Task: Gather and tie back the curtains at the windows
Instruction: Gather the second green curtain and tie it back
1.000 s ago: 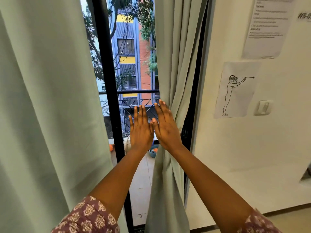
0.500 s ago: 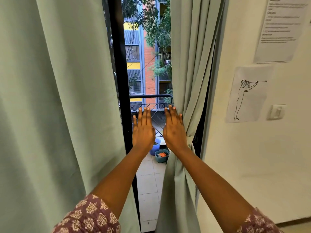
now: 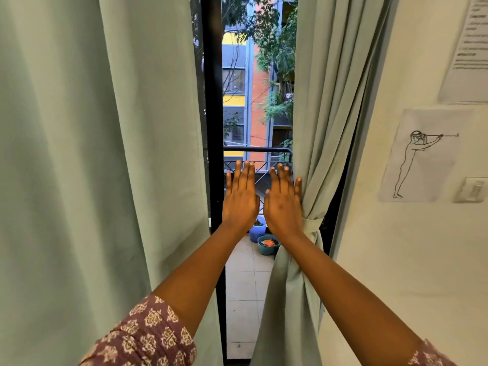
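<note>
1. two bare forearms reach into view from the bottom edge, uncovered from below the elbow to the wrist.
2. the left sleeve of dusty mauve patterned fabric (image 3: 148, 336) ends in a hem just below the elbow, printed with rows of small cream floral medallions.
3. the right sleeve of the same mauve printed fabric (image 3: 429, 356) shows only as a corner at the bottom edge.
4. the left hand (image 3: 240, 199) and the right hand (image 3: 282, 204) wear no rings, bracelets or watch on the sides that show.
5. the fingernails are short and plain.

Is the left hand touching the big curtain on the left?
Apart. The head view shows the left hand held flat in the opening, with the black window frame standing between it and the left curtain.
</note>
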